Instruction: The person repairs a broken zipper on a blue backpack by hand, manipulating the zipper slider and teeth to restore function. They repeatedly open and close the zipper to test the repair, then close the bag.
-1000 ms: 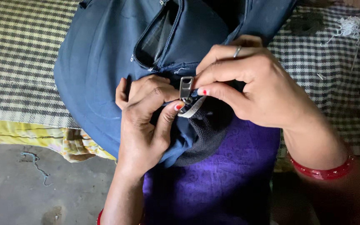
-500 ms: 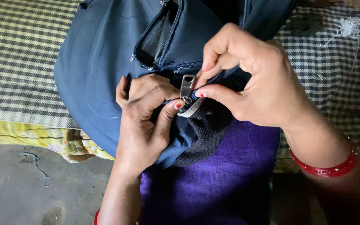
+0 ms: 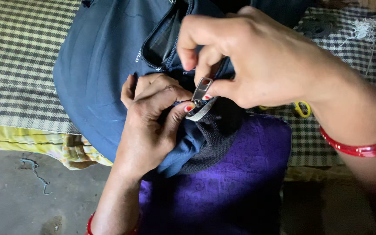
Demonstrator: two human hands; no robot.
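The head camera looks down first on purple cloth (image 3: 223, 182) at the bottom of the frame, over the person's lap. Just above it the left hand (image 3: 153, 126) is closed on a bunched fold of the dark blue bag (image 3: 101, 65), thumb pressing a pale strip of zipper tape (image 3: 199, 112). The right hand (image 3: 257, 56) reaches in from the right, thumb and forefinger pinched around the metal zipper pull (image 3: 202, 89), which stands tilted between the two hands. A red bangle (image 3: 362, 148) circles the right wrist. Beyond, the bag lies on a checked cloth (image 3: 18, 52), with yellow scissor handles (image 3: 302, 109) peeking out under the right hand.
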